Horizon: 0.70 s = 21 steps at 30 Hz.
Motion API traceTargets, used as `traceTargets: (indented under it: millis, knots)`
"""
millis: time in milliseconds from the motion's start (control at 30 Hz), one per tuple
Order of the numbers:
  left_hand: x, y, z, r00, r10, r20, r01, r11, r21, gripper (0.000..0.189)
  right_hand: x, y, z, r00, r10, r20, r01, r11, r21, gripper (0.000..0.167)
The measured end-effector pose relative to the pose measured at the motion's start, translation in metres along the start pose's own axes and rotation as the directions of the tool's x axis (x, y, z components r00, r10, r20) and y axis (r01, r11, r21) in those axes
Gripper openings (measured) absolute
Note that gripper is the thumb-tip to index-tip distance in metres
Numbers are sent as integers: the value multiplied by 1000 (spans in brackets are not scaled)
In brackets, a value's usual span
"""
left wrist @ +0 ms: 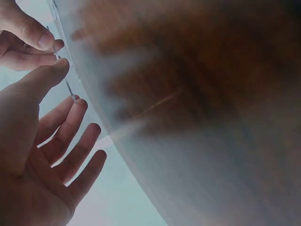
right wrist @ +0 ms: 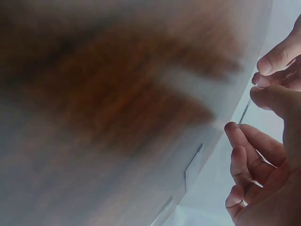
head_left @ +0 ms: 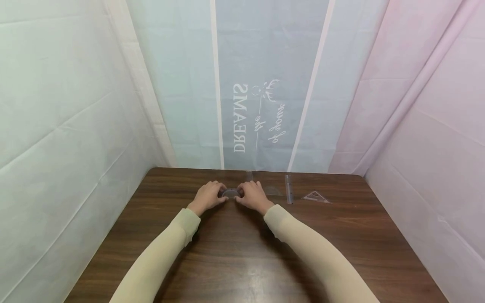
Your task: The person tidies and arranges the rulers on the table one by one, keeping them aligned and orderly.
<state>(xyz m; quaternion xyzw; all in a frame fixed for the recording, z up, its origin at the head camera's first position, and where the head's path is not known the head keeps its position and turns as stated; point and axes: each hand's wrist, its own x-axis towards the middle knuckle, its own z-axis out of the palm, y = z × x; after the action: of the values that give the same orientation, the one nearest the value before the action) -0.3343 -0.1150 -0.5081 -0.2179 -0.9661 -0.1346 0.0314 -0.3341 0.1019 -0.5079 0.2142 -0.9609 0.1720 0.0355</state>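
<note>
Between both hands is a clear plastic protractor [head_left: 231, 193], its curved edge toward the back of the table. My left hand [head_left: 207, 197] pinches its left end between thumb and fingertips. At the opposite end, my right hand [head_left: 253, 197] pinches it the same way. Seen edge-on in the left wrist view, the protractor [left wrist: 70, 88] is a thin strip above the wooden surface, and the other fingers of my left hand [left wrist: 51, 155] are spread. The right wrist view shows the thumb and fingertips of my right hand [right wrist: 263, 160] at the thin edge.
Right of the hands lie a second clear protractor [head_left: 273, 191], a clear ruler [head_left: 289, 189] and a clear set square [head_left: 316, 197]. Another clear strip [head_left: 249, 176] lies behind the right hand, partly hidden. The dark wooden table [head_left: 235, 252] meets a printed curtain [head_left: 189, 105] at its back edge.
</note>
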Motion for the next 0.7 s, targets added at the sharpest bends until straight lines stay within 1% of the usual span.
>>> traceTargets:
  millis: [267,500,700]
  knots:
    - [-14,1,-3,1000,14,-1,-14,1000,-7,40,-11,-5,-2,999,-21,47,20,1000,13,38]
    - [-26,4,-9,1000,31,-1,-31,999,-36,39,-22,-12,-10,997,-57,57,54,996,67,41]
    - [-35,2,-13,998,59,-9,-59,997,-46,39,-34,-18,-17,993,-91,72,81,988,129,38]
